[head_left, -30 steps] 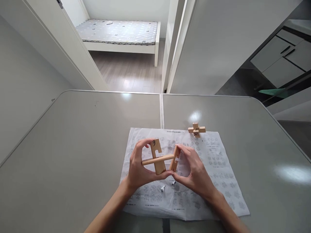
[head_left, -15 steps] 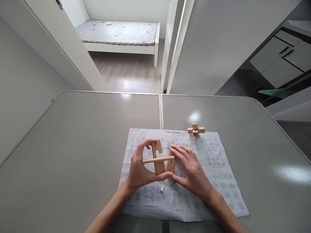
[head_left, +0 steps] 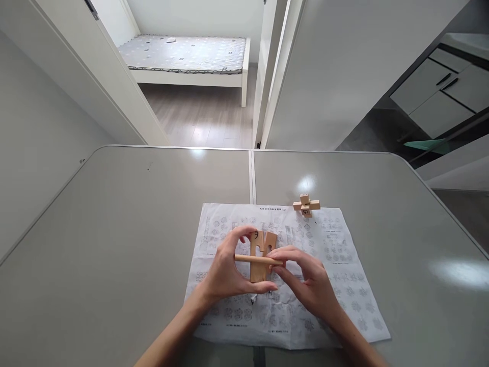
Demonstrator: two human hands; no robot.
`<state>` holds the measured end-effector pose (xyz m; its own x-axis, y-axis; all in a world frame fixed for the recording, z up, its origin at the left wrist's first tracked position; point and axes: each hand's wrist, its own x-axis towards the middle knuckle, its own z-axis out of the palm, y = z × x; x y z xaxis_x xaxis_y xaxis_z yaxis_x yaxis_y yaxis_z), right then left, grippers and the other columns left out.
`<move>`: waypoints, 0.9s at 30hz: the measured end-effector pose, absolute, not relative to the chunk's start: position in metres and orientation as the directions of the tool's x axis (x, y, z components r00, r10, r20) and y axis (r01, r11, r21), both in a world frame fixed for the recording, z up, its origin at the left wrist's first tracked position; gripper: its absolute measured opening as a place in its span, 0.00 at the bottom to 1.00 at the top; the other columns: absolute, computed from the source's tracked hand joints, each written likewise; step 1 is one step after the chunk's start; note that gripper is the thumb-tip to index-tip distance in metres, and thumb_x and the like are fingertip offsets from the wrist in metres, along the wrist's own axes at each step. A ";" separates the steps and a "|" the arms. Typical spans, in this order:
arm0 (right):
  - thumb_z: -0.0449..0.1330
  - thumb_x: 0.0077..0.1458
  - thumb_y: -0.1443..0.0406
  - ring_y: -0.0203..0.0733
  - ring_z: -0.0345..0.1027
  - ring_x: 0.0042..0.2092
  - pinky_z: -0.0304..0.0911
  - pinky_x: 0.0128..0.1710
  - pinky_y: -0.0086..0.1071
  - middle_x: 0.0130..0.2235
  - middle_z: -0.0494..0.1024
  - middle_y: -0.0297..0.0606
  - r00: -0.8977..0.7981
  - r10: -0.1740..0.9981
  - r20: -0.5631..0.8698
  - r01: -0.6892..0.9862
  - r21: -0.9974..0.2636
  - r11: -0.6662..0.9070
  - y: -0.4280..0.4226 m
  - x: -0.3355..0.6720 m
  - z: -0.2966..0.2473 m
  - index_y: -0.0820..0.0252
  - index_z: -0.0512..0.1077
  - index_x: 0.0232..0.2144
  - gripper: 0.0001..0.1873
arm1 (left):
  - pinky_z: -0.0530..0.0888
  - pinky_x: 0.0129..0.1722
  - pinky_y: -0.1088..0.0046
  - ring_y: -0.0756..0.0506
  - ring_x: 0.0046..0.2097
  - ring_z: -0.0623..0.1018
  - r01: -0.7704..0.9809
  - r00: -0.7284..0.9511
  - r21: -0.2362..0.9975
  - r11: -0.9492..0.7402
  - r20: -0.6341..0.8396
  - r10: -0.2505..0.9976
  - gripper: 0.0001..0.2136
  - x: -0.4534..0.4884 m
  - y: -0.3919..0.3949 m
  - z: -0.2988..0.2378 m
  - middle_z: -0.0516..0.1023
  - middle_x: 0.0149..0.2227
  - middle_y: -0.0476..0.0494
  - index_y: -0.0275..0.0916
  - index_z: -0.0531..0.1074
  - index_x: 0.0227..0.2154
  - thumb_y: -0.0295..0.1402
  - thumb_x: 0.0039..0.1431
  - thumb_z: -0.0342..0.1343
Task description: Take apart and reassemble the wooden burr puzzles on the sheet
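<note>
Two notched wooden puzzle bars (head_left: 262, 251) stand upright side by side, and a wooden dowel (head_left: 259, 260) lies across their front. My left hand (head_left: 228, 272) pinches the left bar from top and bottom. My right hand (head_left: 307, 284) grips the right bar and the dowel's right end with closed fingers. Both hands hover just above a printed instruction sheet (head_left: 344, 265) that lies flat on the grey table (head_left: 126, 229). A small assembled wooden cross puzzle (head_left: 306, 204) sits at the sheet's far right corner, apart from both hands.
The table is two grey halves joined by a seam (head_left: 251, 173) down the middle. Small pale scraps (head_left: 253, 298) lie on the sheet under my hands. Beyond the far edge are a doorway with a bed (head_left: 187, 56) and dark cabinets (head_left: 439, 97) at right.
The right bar has swung upright and closed in against the left bar; before, they stood apart with the dowel bridging them. Both hands came closer together and slightly lower.
</note>
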<state>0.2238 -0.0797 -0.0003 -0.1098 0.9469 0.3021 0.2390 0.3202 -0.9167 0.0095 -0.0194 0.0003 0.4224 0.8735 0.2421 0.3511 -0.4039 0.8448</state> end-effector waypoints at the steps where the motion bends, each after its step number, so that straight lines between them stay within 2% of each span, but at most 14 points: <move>1: 0.63 0.68 0.67 0.46 0.80 0.42 0.77 0.41 0.39 0.42 0.85 0.39 -0.105 0.948 0.299 0.235 -0.919 0.316 -0.080 0.223 0.000 0.51 0.78 0.48 0.08 | 0.79 0.48 0.57 0.37 0.46 0.80 0.344 0.433 0.852 -0.395 0.229 0.872 0.45 0.009 -0.019 0.001 0.78 0.49 0.38 0.43 0.67 0.57 0.53 0.36 0.78; 4: 0.64 0.67 0.68 0.45 0.79 0.39 0.75 0.38 0.38 0.39 0.84 0.38 -0.097 0.955 0.279 0.227 -0.928 0.294 -0.080 0.223 -0.001 0.52 0.79 0.46 0.08 | 0.79 0.48 0.57 0.37 0.46 0.80 0.332 0.455 0.867 -0.372 0.198 0.868 0.45 0.009 -0.018 0.003 0.79 0.48 0.38 0.43 0.68 0.57 0.52 0.36 0.78; 14: 0.66 0.66 0.65 0.44 0.78 0.37 0.75 0.36 0.37 0.37 0.84 0.38 -0.083 0.970 0.228 0.153 -0.959 0.238 -0.083 0.218 0.000 0.53 0.80 0.43 0.04 | 0.78 0.50 0.57 0.36 0.49 0.80 0.320 0.421 0.895 -0.311 0.159 0.893 0.45 0.008 -0.015 0.002 0.79 0.52 0.37 0.43 0.68 0.58 0.51 0.37 0.78; 18: 0.65 0.67 0.63 0.42 0.77 0.34 0.75 0.36 0.37 0.35 0.82 0.36 -0.071 0.983 0.168 0.036 -0.985 0.171 -0.082 0.218 0.001 0.53 0.79 0.44 0.04 | 0.78 0.51 0.56 0.36 0.50 0.80 0.263 0.461 0.915 -0.305 0.159 0.873 0.44 0.009 -0.013 0.005 0.78 0.53 0.36 0.43 0.67 0.60 0.51 0.41 0.77; 21: 0.65 0.67 0.60 0.40 0.76 0.31 0.73 0.31 0.33 0.34 0.80 0.36 -0.047 0.997 0.067 -0.088 -0.994 0.063 -0.082 0.222 -0.001 0.54 0.78 0.43 0.06 | 0.77 0.52 0.56 0.35 0.53 0.78 0.225 0.529 0.914 -0.338 0.177 0.830 0.44 0.009 -0.012 0.006 0.77 0.54 0.37 0.45 0.66 0.61 0.50 0.42 0.78; 23: 0.64 0.68 0.59 0.40 0.75 0.30 0.71 0.29 0.32 0.32 0.80 0.36 -0.048 0.999 -0.013 -0.158 -0.987 -0.021 -0.083 0.225 -0.004 0.55 0.78 0.43 0.07 | 0.78 0.51 0.59 0.38 0.52 0.78 0.229 0.558 0.898 -0.375 0.194 0.807 0.38 0.010 -0.012 0.005 0.76 0.52 0.40 0.47 0.66 0.61 0.46 0.49 0.75; 25: 0.64 0.68 0.58 0.39 0.74 0.30 0.70 0.29 0.31 0.32 0.80 0.35 -0.070 0.994 -0.084 -0.220 -0.971 -0.097 -0.084 0.227 -0.007 0.55 0.77 0.43 0.08 | 0.78 0.48 0.64 0.43 0.48 0.79 0.259 0.560 0.874 -0.411 0.211 0.801 0.23 0.009 -0.012 0.002 0.76 0.49 0.42 0.46 0.68 0.59 0.38 0.64 0.66; 27: 0.62 0.70 0.57 0.38 0.73 0.30 0.69 0.30 0.30 0.31 0.80 0.34 -0.100 0.986 -0.130 -0.284 -0.946 -0.154 -0.084 0.229 -0.008 0.54 0.76 0.42 0.08 | 0.77 0.45 0.68 0.46 0.44 0.79 0.307 0.549 0.824 -0.476 0.255 0.796 0.11 0.009 -0.012 -0.002 0.77 0.45 0.44 0.45 0.72 0.54 0.31 0.72 0.55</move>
